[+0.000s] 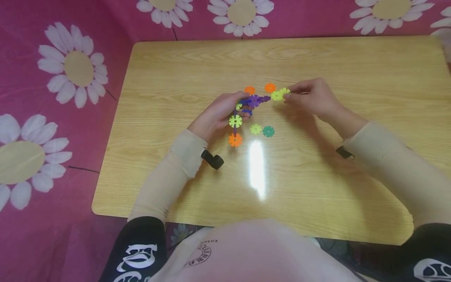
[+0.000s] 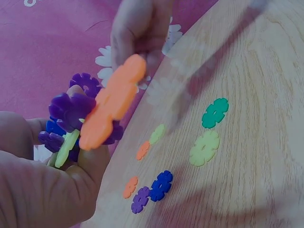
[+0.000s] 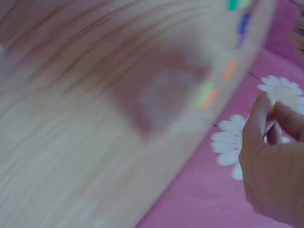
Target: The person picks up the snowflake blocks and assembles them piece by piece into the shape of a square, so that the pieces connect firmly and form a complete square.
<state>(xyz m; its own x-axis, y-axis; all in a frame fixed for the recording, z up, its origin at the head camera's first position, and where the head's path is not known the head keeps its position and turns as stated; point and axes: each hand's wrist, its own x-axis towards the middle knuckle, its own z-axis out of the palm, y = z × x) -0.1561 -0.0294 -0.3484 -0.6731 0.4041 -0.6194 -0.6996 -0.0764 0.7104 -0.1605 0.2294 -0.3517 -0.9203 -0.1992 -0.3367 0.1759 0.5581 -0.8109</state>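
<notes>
Notched discs (image 1: 268, 131) on wood-grain table (image 1: 299, 192)

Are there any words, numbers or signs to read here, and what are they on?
Nothing reads clearly.
Black left sleeve: big white fancy letters, cut off and too unclear to read.
Black right sleeve: white lettering, cut off, unreadable.
Pale shirt: small curved print, too blurred to quote.
Notched plastic discs: no writing visible.

Discs (image 1: 268, 131) orange, yel-grn, grn, purp & blue; backdrop (image 1: 88, 131) pink w/ white daisies (image 1: 79, 68).
</notes>
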